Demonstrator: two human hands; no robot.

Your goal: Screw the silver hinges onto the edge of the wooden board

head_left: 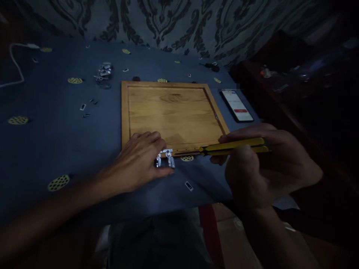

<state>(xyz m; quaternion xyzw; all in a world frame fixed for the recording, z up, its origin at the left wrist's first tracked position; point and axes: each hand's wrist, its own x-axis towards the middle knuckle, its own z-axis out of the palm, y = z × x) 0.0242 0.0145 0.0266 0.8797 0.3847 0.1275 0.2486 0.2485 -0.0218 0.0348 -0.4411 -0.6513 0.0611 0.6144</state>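
A framed wooden panel (168, 112), like a small cabinet door, lies flat on the blue cloth. At its near edge my left hand (143, 157) is closed on a shiny metal hinge (169, 158), thumb below and fingers over the panel's frame. My right hand (269, 164) grips the yellow and black handle of a screwdriver (232, 146). The screwdriver's dark shaft runs left along the panel's near edge, its tip close to the hinge. Whether the tip touches a screw is too dim to tell.
More metal hinges (104, 74) lie in a pile at the back left, with several small screws (86, 115) nearer. A lit phone (238, 106) rests right of the panel. Dark keys (211, 67) lie behind it. A white cable (17, 63) crosses the far left.
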